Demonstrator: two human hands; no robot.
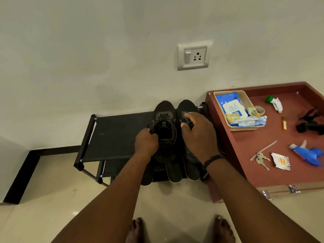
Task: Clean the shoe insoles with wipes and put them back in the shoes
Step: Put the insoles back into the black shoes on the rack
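Fingers of the left hand (146,143) curl round the collar of the left black shoe (164,120); those of the right hand (198,135) grip the top of the right black shoe (186,106), both shoes side by side on the dark fabric shoe rack (115,135). Judged: light, soft uppers over stiff soles, so the heel collar gives the firmest hold. Insoles not discernible; wipes pack (230,106) sits in a basket (245,128) on the red table (249,165), near the right hand.
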